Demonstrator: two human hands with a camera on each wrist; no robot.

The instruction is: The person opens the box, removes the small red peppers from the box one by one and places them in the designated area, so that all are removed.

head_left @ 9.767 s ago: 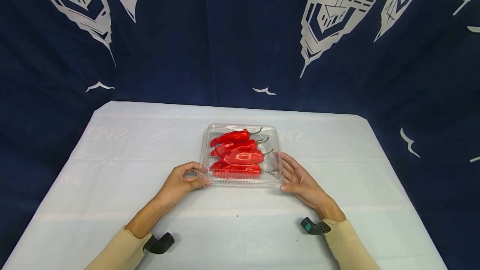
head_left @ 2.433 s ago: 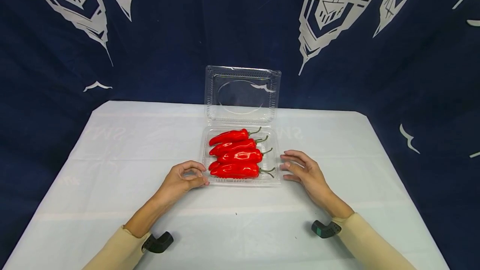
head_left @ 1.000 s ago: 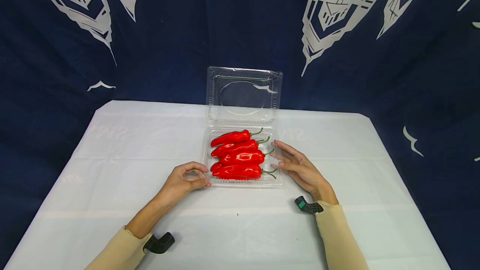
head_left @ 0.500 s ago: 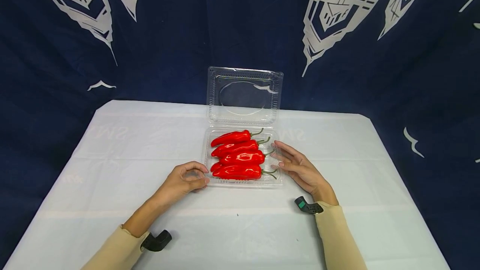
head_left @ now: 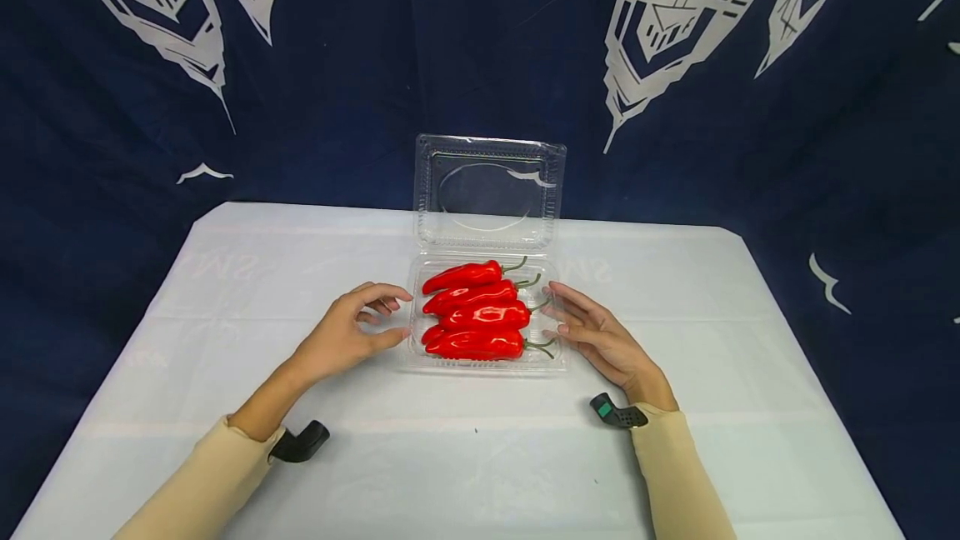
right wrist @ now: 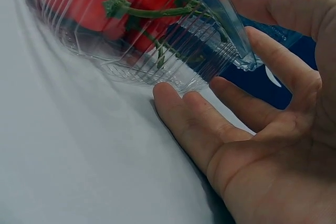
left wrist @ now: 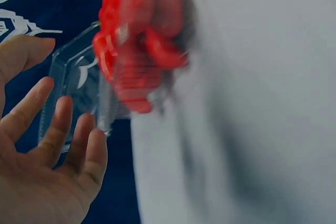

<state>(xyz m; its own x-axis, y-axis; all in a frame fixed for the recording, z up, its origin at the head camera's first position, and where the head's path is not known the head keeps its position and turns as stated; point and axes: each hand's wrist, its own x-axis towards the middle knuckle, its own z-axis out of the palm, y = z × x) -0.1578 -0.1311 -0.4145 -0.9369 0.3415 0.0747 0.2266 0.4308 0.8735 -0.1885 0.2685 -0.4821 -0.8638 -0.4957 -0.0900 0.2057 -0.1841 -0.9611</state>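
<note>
A clear plastic clamshell container [head_left: 551,363] sits on the table with its lid [head_left: 491,190] raised at the back. Several red peppers [head_left: 480,315] with green stems lie in a row inside its base. My left hand [head_left: 341,336] is at the container's left side, thumb and fingers spread apart and holding nothing. The left wrist view shows its open fingers [left wrist: 58,129], with the peppers blurred. At the right side, my right hand [head_left: 600,344] has its relaxed fingertips against the rim. In the right wrist view, its thumb and index finger [right wrist: 281,56] are right at the container's edge.
A white cloth [head_left: 450,482] covers the table. Behind it hangs a dark blue curtain [head_left: 337,107] with white printed buildings and birds. Each wrist wears a dark camera mount, the left mount [head_left: 300,442] and the right mount [head_left: 618,412].
Long before, the lid was down over the peppers; it has since been raised. In the last half second my left hand has left the front left corner, moving back and opening. The right hand stays still.
</note>
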